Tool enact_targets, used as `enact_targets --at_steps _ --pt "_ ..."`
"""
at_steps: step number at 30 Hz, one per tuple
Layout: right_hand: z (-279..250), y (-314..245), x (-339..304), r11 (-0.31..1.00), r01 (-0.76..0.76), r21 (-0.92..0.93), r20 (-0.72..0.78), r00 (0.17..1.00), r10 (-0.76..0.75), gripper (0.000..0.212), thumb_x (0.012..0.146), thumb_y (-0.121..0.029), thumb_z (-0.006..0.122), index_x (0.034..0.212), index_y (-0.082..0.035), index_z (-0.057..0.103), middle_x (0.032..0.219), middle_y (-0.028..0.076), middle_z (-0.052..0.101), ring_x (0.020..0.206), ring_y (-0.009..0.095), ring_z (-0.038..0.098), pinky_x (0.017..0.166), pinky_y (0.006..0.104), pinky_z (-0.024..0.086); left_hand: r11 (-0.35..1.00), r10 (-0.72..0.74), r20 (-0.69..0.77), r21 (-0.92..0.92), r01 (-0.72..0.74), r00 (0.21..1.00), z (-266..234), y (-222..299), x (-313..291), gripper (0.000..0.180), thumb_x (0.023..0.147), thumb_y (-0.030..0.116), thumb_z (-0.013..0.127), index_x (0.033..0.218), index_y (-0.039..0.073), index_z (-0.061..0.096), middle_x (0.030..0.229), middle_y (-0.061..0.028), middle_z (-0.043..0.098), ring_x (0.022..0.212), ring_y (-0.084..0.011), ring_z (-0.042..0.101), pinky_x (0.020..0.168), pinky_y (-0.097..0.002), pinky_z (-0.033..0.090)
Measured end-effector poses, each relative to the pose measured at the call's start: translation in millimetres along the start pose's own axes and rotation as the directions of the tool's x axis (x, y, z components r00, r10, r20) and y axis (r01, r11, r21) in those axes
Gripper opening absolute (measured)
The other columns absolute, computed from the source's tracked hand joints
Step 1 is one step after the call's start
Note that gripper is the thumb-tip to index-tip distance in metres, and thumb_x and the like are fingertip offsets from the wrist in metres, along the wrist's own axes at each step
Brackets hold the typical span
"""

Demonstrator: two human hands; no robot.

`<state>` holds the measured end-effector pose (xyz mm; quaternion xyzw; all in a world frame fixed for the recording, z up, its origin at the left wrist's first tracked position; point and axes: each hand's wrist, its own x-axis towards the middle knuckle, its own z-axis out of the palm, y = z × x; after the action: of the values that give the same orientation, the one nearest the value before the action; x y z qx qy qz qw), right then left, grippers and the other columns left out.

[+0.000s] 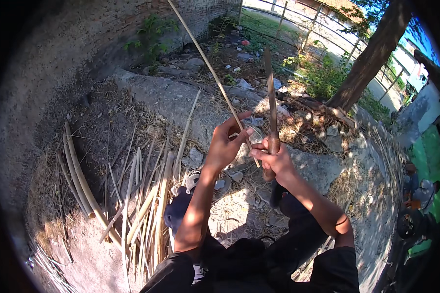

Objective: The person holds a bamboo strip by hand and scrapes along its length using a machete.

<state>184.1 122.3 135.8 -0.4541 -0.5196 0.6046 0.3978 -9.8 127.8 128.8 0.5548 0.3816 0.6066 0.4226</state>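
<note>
A long, thin bamboo strip (204,57) slants up and away to the left in front of me. My left hand (225,141) pinches it near its lower end, with the index finger stretched out. My right hand (274,158) is wrapped round the wooden handle of a long knife (272,100), whose dark, narrow blade points upward. The right thumb and fingertips lie close to the strip's lower end, just below my left fingers. Whether they touch it is hard to tell.
Several bamboo poles and split strips (146,210) lie on the ground to my left. A brick wall (83,39) rises beyond them. Stones and litter lie ahead, with a tree trunk (371,58) and a bamboo fence (308,24) at the far right. More thin strips (384,151) lie rightward.
</note>
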Motion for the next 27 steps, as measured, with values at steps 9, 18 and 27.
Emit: enact_targets --at_steps 9,18,27 --pt "-54 13 -14 0.992 0.117 -0.043 -0.034 0.992 -0.119 0.025 0.097 -0.016 0.079 0.095 -0.009 0.054 0.115 0.017 0.077 0.050 0.005 0.051 0.046 0.0224 0.040 0.995 -0.100 0.166 -0.005 0.103 0.981 9 13 30 0.055 0.098 0.018 0.080 0.146 0.001 0.061 0.102 -0.0003 0.064 0.098 -0.0124 0.065 0.087 -0.0329 0.058" --pt "-60 17 -27 0.998 -0.026 -0.052 0.038 0.999 0.028 0.024 0.101 -0.018 0.074 0.094 -0.010 0.053 0.105 0.015 0.078 0.048 0.002 0.050 0.043 0.0217 0.038 0.990 -0.106 0.209 -0.067 0.123 0.972 -4 -19 6 0.051 0.100 0.008 0.074 0.147 -0.002 0.058 0.100 0.0009 0.056 0.097 -0.0136 0.066 0.088 -0.0342 0.061" --pt "-61 12 6 0.951 0.171 -0.259 0.082 0.984 -0.155 0.027 0.096 -0.013 0.080 0.091 -0.008 0.054 0.093 0.009 0.077 0.055 0.002 0.055 0.049 0.0227 0.042 0.929 -0.264 0.123 -0.236 0.286 0.957 -15 -17 3 0.047 0.103 0.004 0.068 0.148 -0.001 0.056 0.104 0.0014 0.057 0.097 -0.0139 0.070 0.093 -0.0352 0.061"
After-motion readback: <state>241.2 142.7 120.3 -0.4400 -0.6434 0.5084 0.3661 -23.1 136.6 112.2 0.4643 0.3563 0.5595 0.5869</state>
